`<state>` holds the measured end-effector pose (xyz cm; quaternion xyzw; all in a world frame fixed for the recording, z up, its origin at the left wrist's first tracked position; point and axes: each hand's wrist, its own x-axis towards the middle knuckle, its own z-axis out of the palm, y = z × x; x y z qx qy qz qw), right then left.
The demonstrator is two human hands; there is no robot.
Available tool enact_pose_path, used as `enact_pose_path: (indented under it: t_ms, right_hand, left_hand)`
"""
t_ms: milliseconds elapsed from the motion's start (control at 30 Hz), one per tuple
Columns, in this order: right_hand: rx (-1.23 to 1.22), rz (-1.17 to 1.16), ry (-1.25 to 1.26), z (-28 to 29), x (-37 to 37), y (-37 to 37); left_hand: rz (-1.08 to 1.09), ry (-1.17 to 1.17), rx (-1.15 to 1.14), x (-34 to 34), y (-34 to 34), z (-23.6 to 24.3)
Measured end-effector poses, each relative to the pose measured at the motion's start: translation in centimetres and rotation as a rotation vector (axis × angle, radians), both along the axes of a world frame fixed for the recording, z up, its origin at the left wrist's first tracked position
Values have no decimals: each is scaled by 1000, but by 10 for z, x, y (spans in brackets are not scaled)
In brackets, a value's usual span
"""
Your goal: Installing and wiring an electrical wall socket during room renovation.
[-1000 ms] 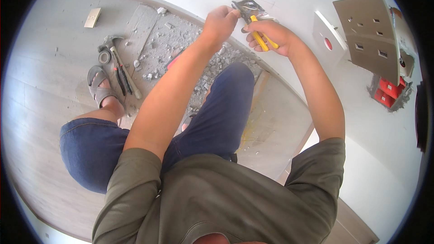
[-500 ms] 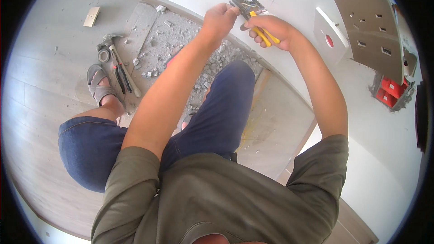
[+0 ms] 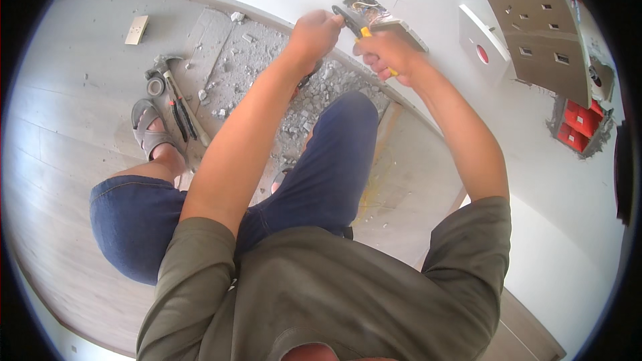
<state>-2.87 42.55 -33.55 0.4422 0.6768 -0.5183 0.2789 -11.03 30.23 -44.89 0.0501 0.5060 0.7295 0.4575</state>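
My right hand (image 3: pixel 386 52) is wrapped round pliers (image 3: pixel 353 22) with dark jaws and yellow handles, of which only short parts show. Close to the jaws' tip, my left hand (image 3: pixel 314 37) is closed in a pinch; what its fingers hold is too small or hidden to make out. Just beyond both hands, a wall box (image 3: pixel 366 7) with loose wires sits open in the white wall. A dark flat plate (image 3: pixel 404 32) stands out beside it, partly behind my right hand.
Grey rubble (image 3: pixel 251 57) covers the floor along the wall. A hammer (image 3: pixel 175 83), red-and-black-handled pliers (image 3: pixel 182 117), a tape roll (image 3: pixel 155 86) and a beige socket plate (image 3: pixel 136 29) lie to the left. At right are a brown panel (image 3: pixel 535 33), a white plate (image 3: pixel 483 43) and red wall boxes (image 3: pixel 576 124).
Both hands and the pliers have shifted left and slightly down, away from the wall box. The pliers' handles are more covered by my right hand, and the dark plate shows more.
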Motion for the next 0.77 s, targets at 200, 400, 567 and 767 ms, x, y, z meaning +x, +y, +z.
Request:
enact_pose_path:
  t_ms: [200, 400, 567, 767]
  right_hand:
    - [-230, -25, 136, -3, 52, -7]
    - [-331, -191, 207, -1, 102, -9]
    - [-183, -194, 362, 1, 143, 1]
    - [-170, -95, 507, -4, 115, -18]
  left_hand:
    - [-87, -450, 246, -7, -23, -13]
    - [-176, -389, 272, -13, -39, -4]
    - [-206, -195, 344, -11, -40, 15]
    - [-111, -380, 535, -16, -62, 23]
